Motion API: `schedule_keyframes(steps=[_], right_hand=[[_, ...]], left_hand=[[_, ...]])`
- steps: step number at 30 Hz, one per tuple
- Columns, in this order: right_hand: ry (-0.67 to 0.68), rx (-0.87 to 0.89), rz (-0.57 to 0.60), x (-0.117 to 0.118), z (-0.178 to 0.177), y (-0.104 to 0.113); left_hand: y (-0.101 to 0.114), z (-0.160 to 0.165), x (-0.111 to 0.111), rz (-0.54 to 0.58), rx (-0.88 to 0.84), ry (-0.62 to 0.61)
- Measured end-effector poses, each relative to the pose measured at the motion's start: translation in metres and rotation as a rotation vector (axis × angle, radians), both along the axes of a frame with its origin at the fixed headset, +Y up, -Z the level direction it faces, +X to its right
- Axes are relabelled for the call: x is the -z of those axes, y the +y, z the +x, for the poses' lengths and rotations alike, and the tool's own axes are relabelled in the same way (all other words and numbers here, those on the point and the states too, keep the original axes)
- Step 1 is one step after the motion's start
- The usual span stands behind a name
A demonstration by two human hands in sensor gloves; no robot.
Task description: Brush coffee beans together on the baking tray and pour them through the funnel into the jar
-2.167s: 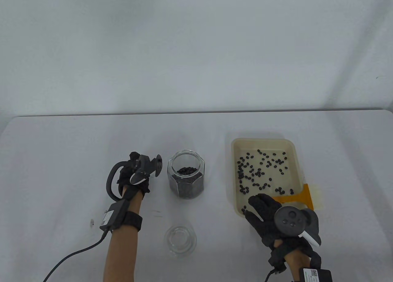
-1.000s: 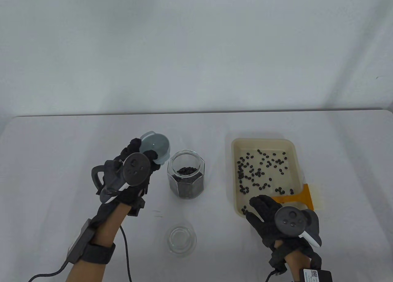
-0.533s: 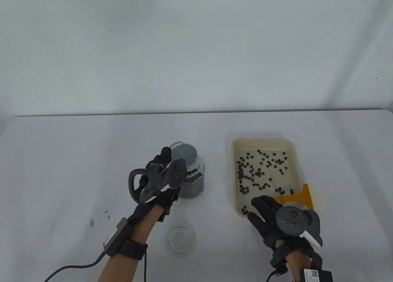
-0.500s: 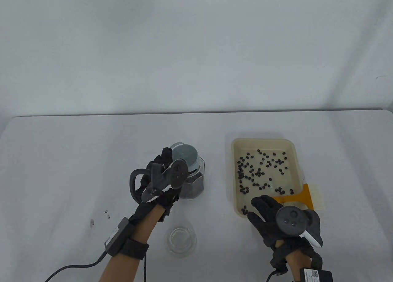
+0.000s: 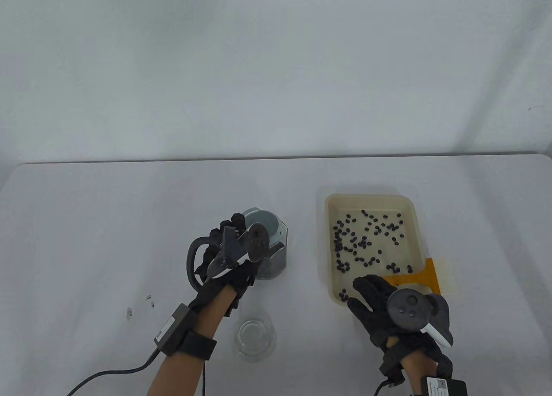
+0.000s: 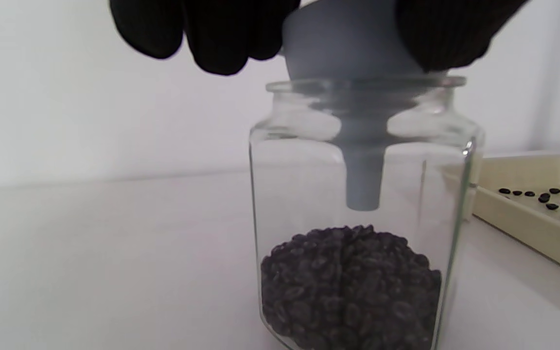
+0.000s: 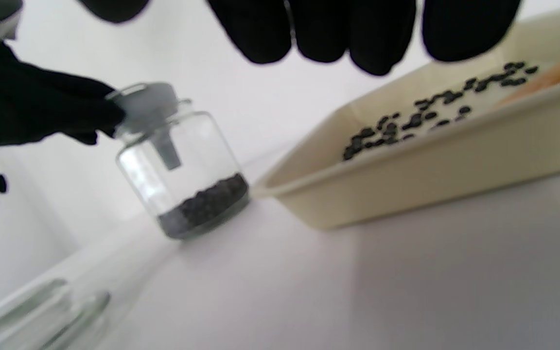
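Table view: the left hand (image 5: 224, 258) holds the grey funnel (image 5: 261, 221) by its rim, seated in the mouth of the glass jar (image 5: 276, 258) near the middle of the table (image 5: 86, 223). The right hand (image 5: 379, 305) rests with relaxed fingers at the near edge of the baking tray (image 5: 371, 199) toward the table's right edge, holding nothing. Coffee beans (image 5: 366, 240) lie scattered over the tray floor, and an orange brush (image 5: 420, 277) lies at the tray's near right corner. A glass lid (image 5: 254, 337) sits close to the table's near edge.

Left wrist view: fingers (image 6: 212, 34) pinch the funnel's bowl, and the spout (image 6: 362, 180) hangs straight inside the jar, clear above the beans already stored — a good seat, by the look of it.

Right wrist view: the fingertips (image 7: 333, 29) hang loose above the tray's near wall, the jar and funnel blurred beyond.

To finish this step well, I would check that the bowl sits level on the glass rim and let go gently — a sideways tug could tip the funnel.
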State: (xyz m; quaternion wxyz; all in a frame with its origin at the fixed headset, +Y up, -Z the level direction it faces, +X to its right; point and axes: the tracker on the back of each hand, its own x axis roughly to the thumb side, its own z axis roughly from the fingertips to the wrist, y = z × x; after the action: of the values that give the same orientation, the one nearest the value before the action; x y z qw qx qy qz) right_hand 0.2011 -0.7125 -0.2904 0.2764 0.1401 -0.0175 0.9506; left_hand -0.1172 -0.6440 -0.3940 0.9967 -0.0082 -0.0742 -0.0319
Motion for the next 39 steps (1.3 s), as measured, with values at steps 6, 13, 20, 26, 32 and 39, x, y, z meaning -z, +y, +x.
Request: schedule_keyframes(steps=[6,13,20,26,32,39], right_hand=[[0.002,0.003,0.002,0.000,0.000,0.000],[0.004,0.002,0.001,0.000,0.000,0.000],[0.006,0.004,0.000,0.000,0.000,0.000],[0.008,0.005,0.000,0.000,0.000,0.000],[0.009,0.002,0.000,0.000,-0.001,-0.001],[0.009,0.000,0.001,0.000,-0.001,-0.001]], left_hand=[[-0.011,-0.002,0.002,-0.074,-0.009,0.002],[-0.019,0.006,0.001,-0.103,0.150,0.012],[-0.019,0.007,0.001,-0.144,0.112,0.024],[-0.013,0.002,-0.003,-0.116,0.080,0.020],[0.013,-0.011,-0.021,-0.113,0.014,0.000],[0.022,-0.068,-0.056,-0.006,-0.142,-0.020]])
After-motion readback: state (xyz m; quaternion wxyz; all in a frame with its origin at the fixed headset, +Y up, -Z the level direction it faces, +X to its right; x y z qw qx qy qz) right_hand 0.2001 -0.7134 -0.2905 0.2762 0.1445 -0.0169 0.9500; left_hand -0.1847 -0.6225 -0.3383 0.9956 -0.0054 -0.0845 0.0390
